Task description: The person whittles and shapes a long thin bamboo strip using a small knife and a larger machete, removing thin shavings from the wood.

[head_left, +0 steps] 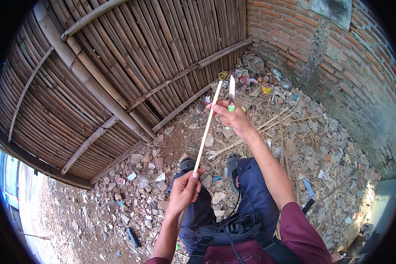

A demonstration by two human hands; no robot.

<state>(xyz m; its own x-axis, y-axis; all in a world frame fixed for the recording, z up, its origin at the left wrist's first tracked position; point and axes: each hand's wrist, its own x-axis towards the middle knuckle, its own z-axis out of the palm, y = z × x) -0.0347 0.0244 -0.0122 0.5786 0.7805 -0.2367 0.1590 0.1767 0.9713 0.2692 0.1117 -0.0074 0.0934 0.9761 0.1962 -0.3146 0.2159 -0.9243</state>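
A long pale stick (205,134), apparently a bamboo strip, stands slanted in front of me, its upper end leaning to the right. My left hand (185,192) is closed round its lower part, and the darker tail of the stick runs on below the fist. Higher up, my right hand (233,119) grips a knife (232,90) by its green handle, the blade pointing up and away. The fingertips of that hand also touch the stick, just left of the knife. The blade is beside the stick, seemingly apart from it.
A bamboo-slat wall (163,48) rises at the left, and a brick wall (295,42) at the far right. Stones and litter cover the ground (132,198). Several split bamboo strips (268,127) lie right of my feet. A dark bottle-like object (133,237) lies lower left.
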